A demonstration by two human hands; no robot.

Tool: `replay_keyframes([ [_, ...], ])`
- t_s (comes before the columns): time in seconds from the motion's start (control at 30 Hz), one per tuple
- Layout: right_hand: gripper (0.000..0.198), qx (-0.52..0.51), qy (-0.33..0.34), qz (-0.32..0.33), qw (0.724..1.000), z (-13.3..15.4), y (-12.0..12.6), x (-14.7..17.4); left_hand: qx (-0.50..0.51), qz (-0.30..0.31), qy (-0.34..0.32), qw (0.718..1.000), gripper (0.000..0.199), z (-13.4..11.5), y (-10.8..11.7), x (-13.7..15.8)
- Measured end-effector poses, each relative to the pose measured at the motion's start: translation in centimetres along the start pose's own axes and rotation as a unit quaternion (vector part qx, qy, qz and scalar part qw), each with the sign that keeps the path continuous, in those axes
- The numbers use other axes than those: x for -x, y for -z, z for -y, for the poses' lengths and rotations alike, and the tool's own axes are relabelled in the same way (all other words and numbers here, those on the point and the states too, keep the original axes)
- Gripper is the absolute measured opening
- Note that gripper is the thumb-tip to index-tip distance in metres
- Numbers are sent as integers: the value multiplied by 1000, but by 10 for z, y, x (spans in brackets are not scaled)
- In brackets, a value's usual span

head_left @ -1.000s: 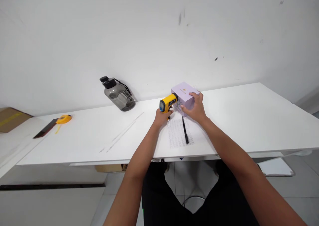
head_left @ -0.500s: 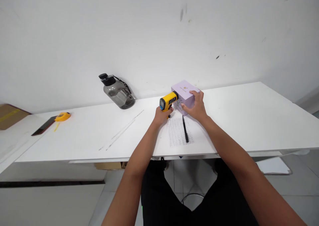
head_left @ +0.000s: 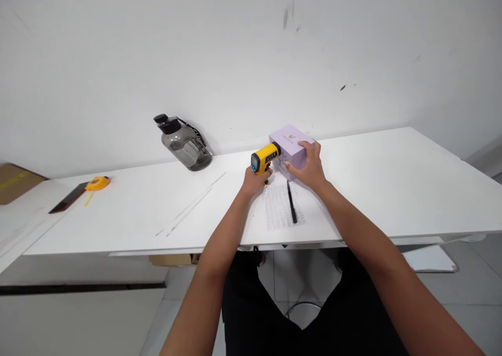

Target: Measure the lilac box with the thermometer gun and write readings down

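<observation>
My left hand (head_left: 254,182) is wrapped round the handle of a yellow and black infrared thermometer (head_left: 265,156), held upright on the table. Its front end points at a lilac box (head_left: 289,141) and is touching or very close to it. My right hand (head_left: 310,168) grips the right side of this box, thumb on the near face and fingers over the top edge. Just in front of the box, a black pen (head_left: 292,203) lies across a patch of dark handwriting (head_left: 276,209) on the white surface.
A grey transparent water bottle (head_left: 187,146) with black lids stands against the wall. Toward the left of the white table (head_left: 133,209) lie a yellow tape measure (head_left: 98,183) and a dark flat piece (head_left: 68,198). A cardboard box (head_left: 18,183) sits at the far left.
</observation>
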State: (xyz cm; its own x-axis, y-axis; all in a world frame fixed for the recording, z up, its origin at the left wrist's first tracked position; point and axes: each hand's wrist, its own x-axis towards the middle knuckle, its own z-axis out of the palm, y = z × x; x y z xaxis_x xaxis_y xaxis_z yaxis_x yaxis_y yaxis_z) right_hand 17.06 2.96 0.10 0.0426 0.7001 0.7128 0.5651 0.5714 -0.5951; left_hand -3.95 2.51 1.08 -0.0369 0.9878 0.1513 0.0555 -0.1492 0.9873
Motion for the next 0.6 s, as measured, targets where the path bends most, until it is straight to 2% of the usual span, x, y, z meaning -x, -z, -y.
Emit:
replay_keyframes([
  [0.6,74,1,6,6,1000,-2,1,-1,-30,-12,6,999,30,-2,-1,2],
])
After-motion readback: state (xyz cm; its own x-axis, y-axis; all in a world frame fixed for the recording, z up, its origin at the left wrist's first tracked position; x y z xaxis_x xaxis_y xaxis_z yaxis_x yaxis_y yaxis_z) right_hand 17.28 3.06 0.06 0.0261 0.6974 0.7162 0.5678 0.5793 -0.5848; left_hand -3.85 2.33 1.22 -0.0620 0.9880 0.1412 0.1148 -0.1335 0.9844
